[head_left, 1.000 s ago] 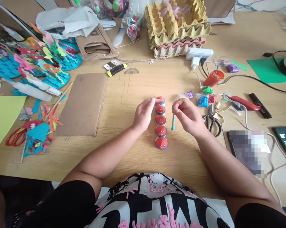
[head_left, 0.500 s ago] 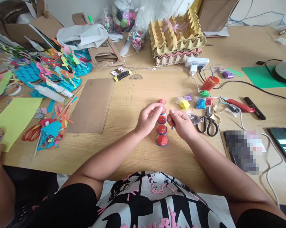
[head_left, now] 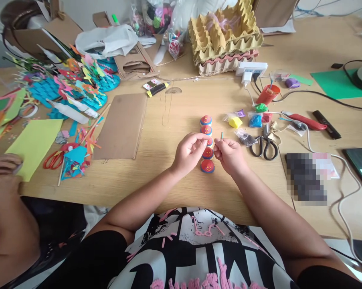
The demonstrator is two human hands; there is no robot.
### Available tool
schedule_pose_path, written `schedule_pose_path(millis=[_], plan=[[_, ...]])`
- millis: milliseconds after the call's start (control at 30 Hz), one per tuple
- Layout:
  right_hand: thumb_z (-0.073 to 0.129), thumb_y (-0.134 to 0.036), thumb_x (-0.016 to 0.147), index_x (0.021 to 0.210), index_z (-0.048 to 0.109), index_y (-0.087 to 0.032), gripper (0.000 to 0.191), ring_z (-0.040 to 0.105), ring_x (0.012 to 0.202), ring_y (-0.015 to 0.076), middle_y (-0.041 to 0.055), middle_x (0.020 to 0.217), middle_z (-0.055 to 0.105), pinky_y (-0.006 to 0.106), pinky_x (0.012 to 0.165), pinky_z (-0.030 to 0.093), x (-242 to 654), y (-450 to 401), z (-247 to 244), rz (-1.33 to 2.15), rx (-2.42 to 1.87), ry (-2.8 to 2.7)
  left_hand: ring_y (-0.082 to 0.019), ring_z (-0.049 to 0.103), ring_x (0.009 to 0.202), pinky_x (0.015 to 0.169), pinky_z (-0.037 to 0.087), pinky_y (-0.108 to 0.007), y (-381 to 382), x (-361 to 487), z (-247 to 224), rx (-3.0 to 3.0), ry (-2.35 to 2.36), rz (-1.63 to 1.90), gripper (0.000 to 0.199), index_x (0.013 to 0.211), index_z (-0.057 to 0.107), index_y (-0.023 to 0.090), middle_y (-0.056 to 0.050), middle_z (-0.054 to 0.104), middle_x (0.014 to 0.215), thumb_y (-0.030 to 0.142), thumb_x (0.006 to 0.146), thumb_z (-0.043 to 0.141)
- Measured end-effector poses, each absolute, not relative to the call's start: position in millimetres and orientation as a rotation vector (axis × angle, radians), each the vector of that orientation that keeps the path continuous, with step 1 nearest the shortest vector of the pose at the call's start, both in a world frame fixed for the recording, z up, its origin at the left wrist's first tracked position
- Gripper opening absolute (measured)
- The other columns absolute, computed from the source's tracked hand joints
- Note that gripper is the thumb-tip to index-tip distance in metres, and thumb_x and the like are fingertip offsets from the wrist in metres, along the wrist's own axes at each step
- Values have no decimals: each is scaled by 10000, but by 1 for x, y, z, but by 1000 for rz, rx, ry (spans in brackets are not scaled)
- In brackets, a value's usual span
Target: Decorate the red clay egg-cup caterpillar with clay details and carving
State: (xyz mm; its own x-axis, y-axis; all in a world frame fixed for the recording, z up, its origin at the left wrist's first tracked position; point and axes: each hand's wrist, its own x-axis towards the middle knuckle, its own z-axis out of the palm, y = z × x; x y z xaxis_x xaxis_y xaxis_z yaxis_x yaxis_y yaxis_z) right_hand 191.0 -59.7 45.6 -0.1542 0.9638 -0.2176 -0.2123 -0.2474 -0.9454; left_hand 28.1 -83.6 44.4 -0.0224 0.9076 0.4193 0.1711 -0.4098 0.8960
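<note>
Several small red domes with blue rims and yellow smiling faces stand in a line on the table, the nearest red dome (head_left: 207, 165) facing up towards me. My left hand (head_left: 190, 153) hovers over the left side of this line, thumb and forefinger pinched; what they hold, if anything, is too small to tell. Close by on the right, my right hand (head_left: 229, 155) is also closed in a pinch, its fingertips almost meeting those of the left. A thin blue stick (head_left: 222, 135) shows just beyond the right fingers; I cannot tell whether it is held.
Black-handled scissors (head_left: 266, 146) and bagged clay, including a yellow lump (head_left: 235, 122), lie right. A cardboard sheet (head_left: 120, 124), red scissors (head_left: 53, 159) and paper scraps lie left. Egg trays (head_left: 225, 44) are stacked behind. Another person's hand (head_left: 3, 164) rests by yellow paper (head_left: 38, 144).
My view has shifted slightly. Both hands have come nearer to me along the line of domes, and their fingertips are closer together. The other person's hand shows more at the left.
</note>
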Motion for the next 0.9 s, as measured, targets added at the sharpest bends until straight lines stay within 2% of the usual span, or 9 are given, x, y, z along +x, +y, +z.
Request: schedule_pose_path(millis=[167, 300, 500, 700, 767, 900], plan=[[834, -770, 762, 517, 606, -211, 652, 385, 461, 90, -11, 467, 518, 277, 474, 292, 192, -66, 44, 1453, -1116, -1188, -192, 744, 1042, 936, 604, -339, -86, 27, 35, 1808, 1157, 1424, 268, 1119, 770, 225, -91, 798, 1124, 456, 1065, 645], [778, -839, 787, 499, 597, -211, 715, 384, 463, 93, -9, 463, 503, 284, 484, 315, 196, -70, 50, 1381, -1120, -1290, -211, 742, 1094, 985, 597, -376, -87, 25, 28, 1863, 1130, 1450, 250, 1162, 762, 220, -99, 803, 1155, 426, 1030, 711], [745, -912, 752, 556, 665, -205, 738, 418, 470, 101, 11, 512, 590, 289, 487, 348, 196, -74, 46, 1419, -1102, -1370, -202, 740, 1007, 962, 587, -381, -88, 23, 30, 1924, 1150, 1472, 175, 1000, 788, 230, -70, 813, 1033, 400, 1010, 752], [604, -932, 855, 690, 693, -213, 743, 437, 492, 111, -4, 548, 602, 292, 512, 388, 200, -73, 40, 1493, -1032, -1394, -187, 731, 937, 904, 596, -349, -87, 21, 26, 1727, 1164, 1463, 263, 922, 820, 238, -55, 794, 966, 489, 988, 775], [670, -898, 840, 719, 690, -217, 692, 454, 516, 110, -15, 576, 608, 288, 532, 408, 201, -73, 42, 1512, -1006, -1362, -180, 726, 913, 872, 597, -339, -88, 18, 27, 1684, 1160, 1470, 274, 910, 821, 236, -54, 790, 955, 499, 980, 784], [881, -755, 749, 769, 711, -215, 566, 514, 569, 113, -30, 613, 623, 279, 585, 454, 201, -77, 47, 1657, -978, -1267, -174, 727, 908, 897, 588, -344, -89, 14, 29, 1833, 1142, 1482, 158, 918, 837, 263, -36, 798, 928, 405, 980, 804]])
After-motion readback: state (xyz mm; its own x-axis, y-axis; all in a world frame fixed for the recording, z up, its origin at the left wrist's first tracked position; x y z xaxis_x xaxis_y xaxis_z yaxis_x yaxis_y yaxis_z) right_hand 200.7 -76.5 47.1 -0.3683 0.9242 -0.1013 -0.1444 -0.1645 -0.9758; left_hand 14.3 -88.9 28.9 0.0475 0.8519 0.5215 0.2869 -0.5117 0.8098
